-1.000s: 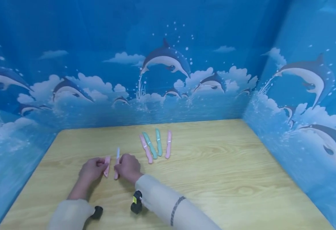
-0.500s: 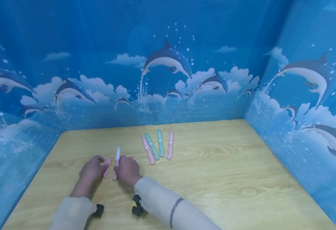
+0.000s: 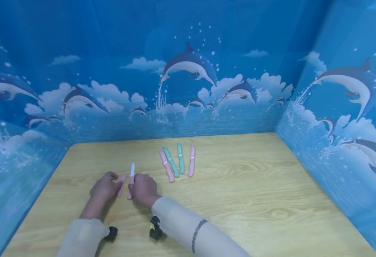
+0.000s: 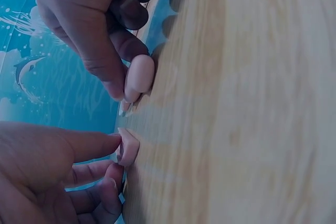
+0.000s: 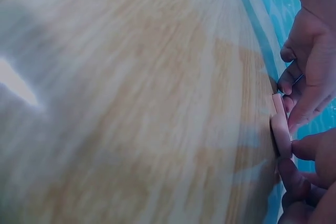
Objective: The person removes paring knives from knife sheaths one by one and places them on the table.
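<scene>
The left grip [image 3: 104, 189] pinches a tapered pink sheath [image 3: 121, 185] low at the wood-grain tabletop [image 3: 255, 185]. Just beside it, the right grip [image 3: 145, 189] grasps a pink-handled knife [image 3: 132, 179], its white blade [image 3: 132, 169] outside the sheath. Two pink knives [image 3: 191, 160] and two green knives [image 3: 181, 159] lie covered. The left wrist view shows a rounded handle end [image 4: 142, 73], not the blade.

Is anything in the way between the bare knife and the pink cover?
Nothing visible. Only a narrow gap over the table separates the bare knife in the right hand from the pink cover in the left hand.
</scene>
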The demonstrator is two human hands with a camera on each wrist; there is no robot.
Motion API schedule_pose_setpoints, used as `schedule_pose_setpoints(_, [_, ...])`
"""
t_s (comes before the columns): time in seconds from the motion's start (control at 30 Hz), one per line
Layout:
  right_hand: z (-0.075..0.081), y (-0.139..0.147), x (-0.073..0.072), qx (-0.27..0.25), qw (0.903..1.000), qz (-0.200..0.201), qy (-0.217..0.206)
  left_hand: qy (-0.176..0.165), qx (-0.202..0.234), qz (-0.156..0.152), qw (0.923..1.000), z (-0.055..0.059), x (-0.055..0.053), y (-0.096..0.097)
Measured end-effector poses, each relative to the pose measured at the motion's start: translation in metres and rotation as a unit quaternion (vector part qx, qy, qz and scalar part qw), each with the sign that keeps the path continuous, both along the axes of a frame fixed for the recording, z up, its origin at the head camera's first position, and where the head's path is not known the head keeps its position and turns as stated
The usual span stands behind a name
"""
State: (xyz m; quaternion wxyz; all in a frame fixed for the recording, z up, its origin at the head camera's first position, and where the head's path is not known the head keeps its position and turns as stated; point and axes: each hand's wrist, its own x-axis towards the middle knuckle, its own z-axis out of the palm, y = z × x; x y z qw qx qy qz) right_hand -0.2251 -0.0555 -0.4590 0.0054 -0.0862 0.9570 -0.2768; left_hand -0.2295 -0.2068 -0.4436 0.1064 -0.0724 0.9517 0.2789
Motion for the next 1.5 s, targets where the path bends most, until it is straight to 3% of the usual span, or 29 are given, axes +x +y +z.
schedule_pose_setpoints(0.43, [0.004,0.013,-0.007,-0.030,0.9994,0.017,0.000,0.007,0.021,-0.001,0.9998,0.001,-0.002,0.001])
schedule_pose_setpoints(0.67, [0.008,0.024,-0.011,-0.009,0.9999,0.008,0.011,0.029,-0.003,-0.001,0.9996,0.004,-0.001,0.002])
schedule_pose_setpoints(0.87, [0.011,0.034,-0.012,0.018,0.9987,0.021,0.042,0.045,0.003,-0.017,0.9989,0.011,-0.008,0.018])
schedule_pose_setpoints(1.2, [0.009,0.071,-0.018,0.012,0.9918,0.043,0.120,0.060,0.021,-0.058,0.9963,0.021,-0.022,0.054])
schedule_pose_setpoints(1.4, [0.008,0.098,-0.024,0.001,0.9930,0.021,0.116,0.071,0.031,-0.075,0.9941,0.021,-0.028,0.068])
schedule_pose_setpoints(1.5, [0.009,0.108,-0.028,-0.011,0.9940,-0.002,0.109,0.063,0.050,-0.069,0.9944,0.021,-0.031,0.076])
